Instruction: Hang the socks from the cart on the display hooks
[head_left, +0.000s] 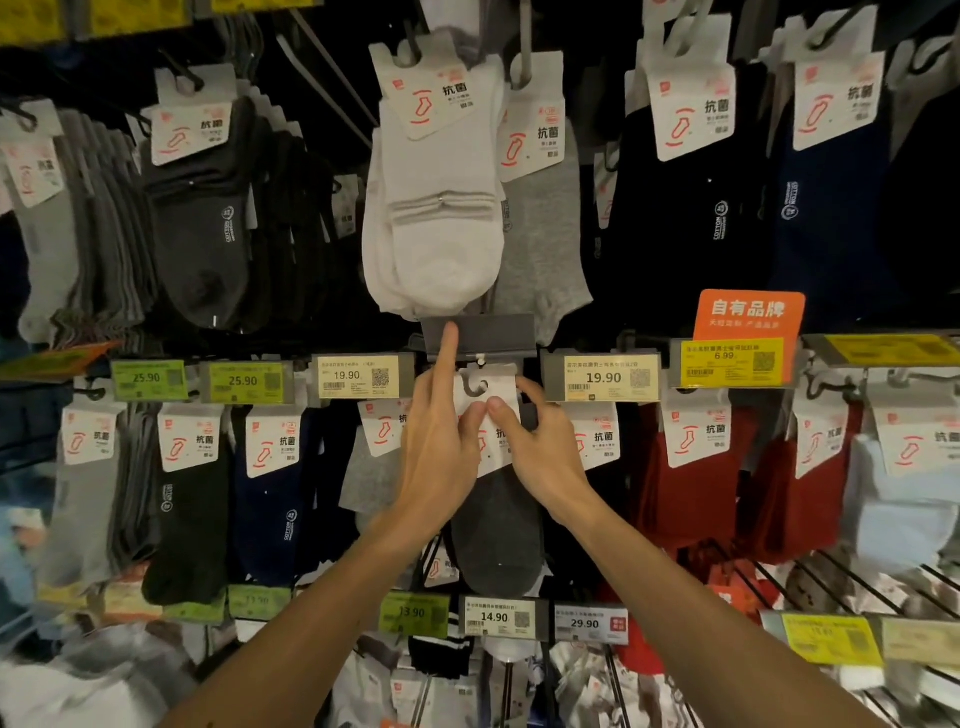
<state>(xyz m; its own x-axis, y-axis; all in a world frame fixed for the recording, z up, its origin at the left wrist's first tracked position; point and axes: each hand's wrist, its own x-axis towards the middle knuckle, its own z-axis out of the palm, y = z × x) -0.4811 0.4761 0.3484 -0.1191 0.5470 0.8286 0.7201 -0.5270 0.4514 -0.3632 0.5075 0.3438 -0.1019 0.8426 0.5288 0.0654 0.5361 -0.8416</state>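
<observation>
A pack of dark grey socks (496, 540) with a white card header (485, 387) hangs in the middle row, its hook hole at the tip of a display hook (480, 359). My left hand (441, 447) pinches the card's left side, and its index finger points up against a blank grey label holder (493, 335). My right hand (540, 441) pinches the card from the right. The cart is out of sight.
Hooks all around carry sock packs: white socks (436, 208) just above, black and navy to the upper right, red socks (691, 493) to the right, grey and black to the left. Price tags (602, 376) line the rails. Wire hooks (831, 582) jut out at lower right.
</observation>
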